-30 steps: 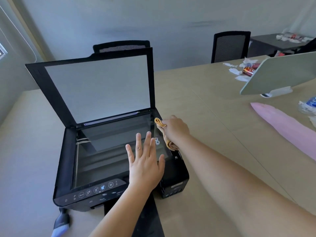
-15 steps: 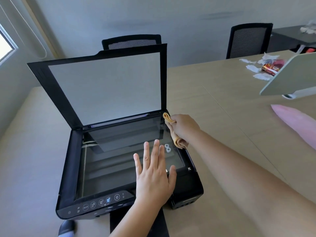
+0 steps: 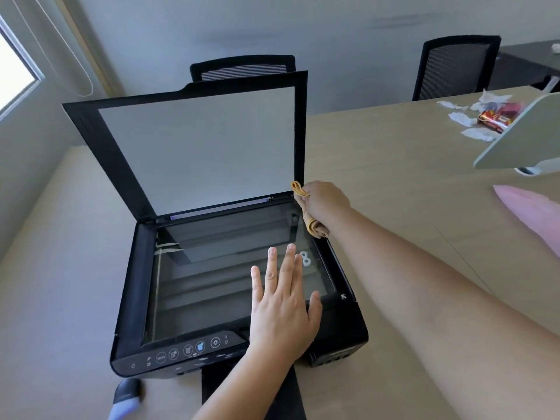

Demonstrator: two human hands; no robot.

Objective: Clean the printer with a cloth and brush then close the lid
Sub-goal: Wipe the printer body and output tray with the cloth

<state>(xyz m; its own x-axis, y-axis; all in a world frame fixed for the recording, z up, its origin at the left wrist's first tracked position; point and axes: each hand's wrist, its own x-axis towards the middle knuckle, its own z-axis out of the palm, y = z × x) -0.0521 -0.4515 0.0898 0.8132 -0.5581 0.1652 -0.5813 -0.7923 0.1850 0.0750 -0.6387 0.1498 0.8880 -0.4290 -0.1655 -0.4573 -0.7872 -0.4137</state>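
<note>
Glossy scanner glass (image 3: 218, 286), matt black printer (image 3: 133, 286)

Two black mesh chairs (image 3: 242, 68) are standing behind the desk (image 3: 378, 153); crumpled white tissues (image 3: 463, 119) and a red wrapper (image 3: 494, 121) are lying far right.

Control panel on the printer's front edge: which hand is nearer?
Left. The left hand lies open and flat over the scanner glass just behind the control panel. The right hand grips the cloth at the printer's far right corner by the lid hinge.
</note>
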